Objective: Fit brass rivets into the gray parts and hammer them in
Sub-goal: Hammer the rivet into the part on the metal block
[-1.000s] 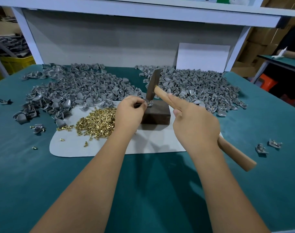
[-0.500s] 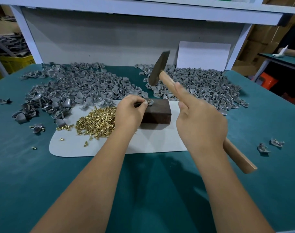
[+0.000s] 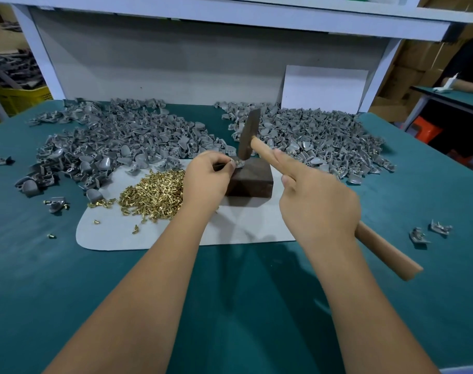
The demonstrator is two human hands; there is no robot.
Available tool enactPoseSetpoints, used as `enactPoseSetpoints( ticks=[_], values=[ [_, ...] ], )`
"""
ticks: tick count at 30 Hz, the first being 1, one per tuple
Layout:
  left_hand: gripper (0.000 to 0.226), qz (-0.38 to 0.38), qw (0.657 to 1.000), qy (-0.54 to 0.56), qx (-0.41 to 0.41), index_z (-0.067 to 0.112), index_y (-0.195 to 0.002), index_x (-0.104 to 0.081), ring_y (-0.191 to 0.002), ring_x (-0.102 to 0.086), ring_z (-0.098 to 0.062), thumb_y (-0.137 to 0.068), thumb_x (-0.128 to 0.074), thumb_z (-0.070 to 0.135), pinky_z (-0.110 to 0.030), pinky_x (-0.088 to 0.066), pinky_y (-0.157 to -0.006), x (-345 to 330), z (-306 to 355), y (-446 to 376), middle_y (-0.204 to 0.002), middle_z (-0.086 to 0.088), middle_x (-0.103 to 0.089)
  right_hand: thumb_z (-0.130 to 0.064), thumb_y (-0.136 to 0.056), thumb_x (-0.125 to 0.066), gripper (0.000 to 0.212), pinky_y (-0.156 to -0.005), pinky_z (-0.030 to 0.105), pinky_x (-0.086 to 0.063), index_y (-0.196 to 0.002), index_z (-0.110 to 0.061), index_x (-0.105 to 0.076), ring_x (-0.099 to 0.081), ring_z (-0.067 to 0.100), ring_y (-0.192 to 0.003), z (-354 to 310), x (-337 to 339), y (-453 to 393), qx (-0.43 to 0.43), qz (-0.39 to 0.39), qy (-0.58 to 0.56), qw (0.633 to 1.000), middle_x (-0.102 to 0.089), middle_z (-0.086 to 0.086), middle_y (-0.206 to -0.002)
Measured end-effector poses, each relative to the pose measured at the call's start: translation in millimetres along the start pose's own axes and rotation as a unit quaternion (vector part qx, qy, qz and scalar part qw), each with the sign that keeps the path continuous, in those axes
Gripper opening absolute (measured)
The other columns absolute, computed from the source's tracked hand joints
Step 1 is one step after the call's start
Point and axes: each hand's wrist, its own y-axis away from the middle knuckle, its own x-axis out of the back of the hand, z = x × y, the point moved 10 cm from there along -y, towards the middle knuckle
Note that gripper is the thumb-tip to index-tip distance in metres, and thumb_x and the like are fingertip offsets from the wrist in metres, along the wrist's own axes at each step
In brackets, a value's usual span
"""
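Left hand (image 3: pixel 208 179) pinches a small gray part (image 3: pixel 238 163) on the near-left top edge of the dark block (image 3: pixel 253 179). Right hand (image 3: pixel 320 209) is wrapped round the hammer (image 3: pixel 259 148) handle, index finger laid straight along it; hammer head on the part, or just above, hard to tell. Brass rivets (image 3: pixel 154 195) piled just left of the block on a pale mat (image 3: pixel 116 233). Gray parts heaped far left (image 3: pixel 116 141) & far right (image 3: pixel 319 136) on the green table (image 3: pixel 54 279).

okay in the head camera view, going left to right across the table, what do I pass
Left gray pile → brass rivets → left hand → dark block → right hand gripping the hammer → two loose gray parts.
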Motion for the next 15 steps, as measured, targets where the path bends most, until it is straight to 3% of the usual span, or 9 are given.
enactPoseSetpoints(
  ticks=[2,4,9,11,15],
  values=[
    [0.009,0.007,1.000,-0.015,-0.001,0.016,-0.088,-0.076,-0.095,-0.061,-0.016,-0.091,-0.068,0.018,-0.027,-0.046,-0.090,0.4,-0.7,-1.0,-0.091,0.007,-0.065,-0.030,-0.097,-0.043,0.049,-0.045,0.026,-0.017,-0.136,-0.058,-0.032,-0.031,0.016,-0.052,-1.1,9.9,1.1,-0.001,0.047,-0.011,0.999,-0.039,-0.005,-0.069],
    [0.008,0.014,1.000,-0.026,-0.010,0.013,-0.091,-0.076,-0.097,-0.062,-0.017,-0.091,-0.069,0.017,-0.027,-0.047,-0.093,0.7,-1.0,-1.5,-0.094,0.005,-0.066,-0.027,-0.096,-0.046,0.050,-0.043,0.023,-0.018,-0.137,-0.054,-0.035,-0.032,0.016,-0.049,-3.5,18.5,3.1,0.007,0.087,-0.015,0.996,-0.046,-0.002,-0.071],
    [0.009,0.000,1.000,0.019,0.001,0.018,-0.084,-0.074,-0.092,-0.063,-0.019,-0.091,-0.068,0.015,-0.033,-0.050,-0.089,-1.2,-2.6,-1.0,-0.087,0.006,-0.065,-0.029,-0.097,-0.044,0.053,-0.044,0.026,-0.019,-0.136,-0.062,-0.027,-0.029,0.015,-0.050,-6.4,-1.0,0.6,0.027,0.003,0.033,0.999,-0.041,-0.005,-0.068],
    [0.008,0.004,1.000,0.008,0.002,0.016,-0.086,-0.075,-0.094,-0.063,-0.019,-0.091,-0.068,0.016,-0.032,-0.049,-0.091,-1.1,-3.2,-1.4,-0.091,0.004,-0.067,-0.028,-0.098,-0.043,0.052,-0.043,0.025,-0.017,-0.136,-0.060,-0.029,-0.027,0.013,-0.048,-6.3,5.5,0.4,0.020,0.029,0.023,0.999,-0.035,-0.006,-0.066],
    [0.009,0.016,1.000,-0.022,-0.008,0.013,-0.092,-0.077,-0.097,-0.063,-0.019,-0.091,-0.069,0.018,-0.031,-0.049,-0.092,-0.2,-2.6,-1.7,-0.097,0.000,-0.070,-0.022,-0.096,-0.049,0.054,-0.044,0.023,-0.018,-0.137,-0.053,-0.037,-0.033,0.018,-0.047,-7.1,20.2,3.4,0.020,0.098,-0.001,0.995,-0.045,0.000,-0.068]
  ],
)
